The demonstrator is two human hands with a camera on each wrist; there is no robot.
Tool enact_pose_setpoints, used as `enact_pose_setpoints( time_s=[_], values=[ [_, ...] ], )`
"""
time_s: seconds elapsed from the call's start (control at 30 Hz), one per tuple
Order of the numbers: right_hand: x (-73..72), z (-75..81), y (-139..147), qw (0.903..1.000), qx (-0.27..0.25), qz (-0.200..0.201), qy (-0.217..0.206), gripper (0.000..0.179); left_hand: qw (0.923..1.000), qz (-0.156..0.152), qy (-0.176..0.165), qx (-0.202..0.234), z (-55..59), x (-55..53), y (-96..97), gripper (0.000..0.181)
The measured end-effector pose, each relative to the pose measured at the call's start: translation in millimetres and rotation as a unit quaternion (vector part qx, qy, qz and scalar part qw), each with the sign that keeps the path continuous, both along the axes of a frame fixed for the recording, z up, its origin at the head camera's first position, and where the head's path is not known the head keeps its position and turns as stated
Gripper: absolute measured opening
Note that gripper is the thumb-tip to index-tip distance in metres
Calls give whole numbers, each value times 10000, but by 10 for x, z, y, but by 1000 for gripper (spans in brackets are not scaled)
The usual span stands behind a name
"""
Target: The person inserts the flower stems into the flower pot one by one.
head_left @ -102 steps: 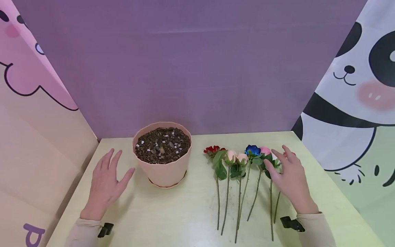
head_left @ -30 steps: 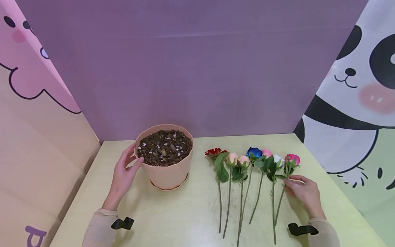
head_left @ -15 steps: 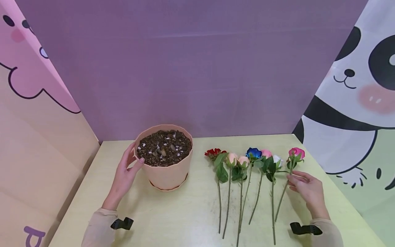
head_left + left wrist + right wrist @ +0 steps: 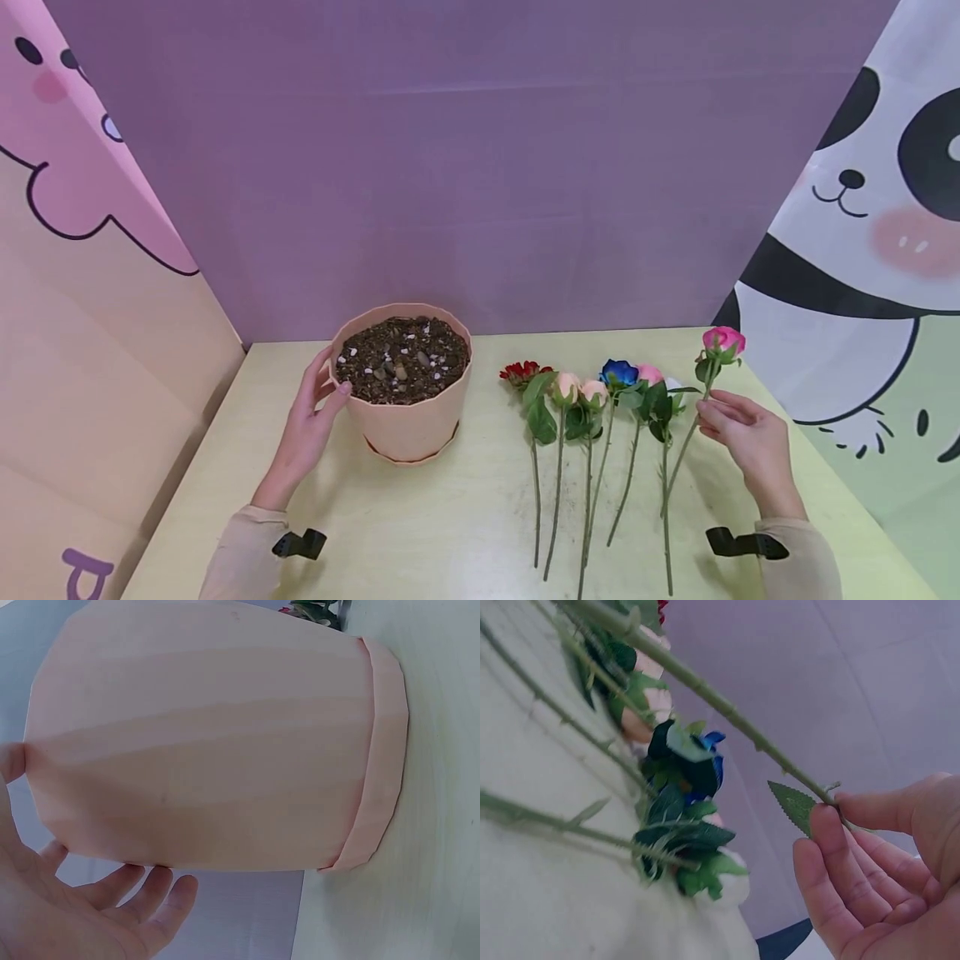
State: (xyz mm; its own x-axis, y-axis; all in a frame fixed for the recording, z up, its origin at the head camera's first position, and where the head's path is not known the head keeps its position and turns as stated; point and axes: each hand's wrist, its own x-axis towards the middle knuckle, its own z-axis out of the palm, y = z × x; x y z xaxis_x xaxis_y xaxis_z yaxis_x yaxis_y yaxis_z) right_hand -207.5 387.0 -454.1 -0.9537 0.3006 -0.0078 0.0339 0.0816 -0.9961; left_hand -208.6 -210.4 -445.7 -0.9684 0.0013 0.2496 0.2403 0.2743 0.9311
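Note:
My right hand point(image 4: 753, 446) pinches the green stem of a bright pink artificial rose point(image 4: 723, 340) between thumb and fingertips, just below its leaves. The bloom points up and away, and the thorny stem point(image 4: 727, 709) slants down to the left over its neighbours. On the left, a pale pink flowerpot point(image 4: 408, 429) full of dark soil point(image 4: 401, 358) with pebbles and white bits stands in a saucer. My left hand point(image 4: 303, 433) holds its near left side, thumb at the rim and fingers curved along the wall point(image 4: 187, 780).
In a row right of the pot lie a red flower point(image 4: 521, 372), two peach roses point(image 4: 565, 387), a blue rose point(image 4: 618, 372), a light pink one point(image 4: 648, 374) and a white one point(image 4: 678, 398), stems toward me. A purple backdrop point(image 4: 480, 167) stands behind the table point(image 4: 420, 533).
My left hand has come from beside the pot onto its rim. My right hand has taken hold of the bright pink rose and raised it up and away from the row.

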Motion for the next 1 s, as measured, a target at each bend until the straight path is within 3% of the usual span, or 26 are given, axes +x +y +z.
enact_pose_setpoints(
  time_s=[0.37,0.7,1.0],
  values=[
    [-48,207,-88,9983,-259,224,474,24,9999,60,-151,-52,-1,12,27,68],
    [-69,350,-252,9975,-401,200,548,36,9999,65,-142,-7,-20,14,32,68],
    [-158,428,-423,9947,-502,257,854,30,9998,126,-131,28,-17,-8,54,66]
  ],
)
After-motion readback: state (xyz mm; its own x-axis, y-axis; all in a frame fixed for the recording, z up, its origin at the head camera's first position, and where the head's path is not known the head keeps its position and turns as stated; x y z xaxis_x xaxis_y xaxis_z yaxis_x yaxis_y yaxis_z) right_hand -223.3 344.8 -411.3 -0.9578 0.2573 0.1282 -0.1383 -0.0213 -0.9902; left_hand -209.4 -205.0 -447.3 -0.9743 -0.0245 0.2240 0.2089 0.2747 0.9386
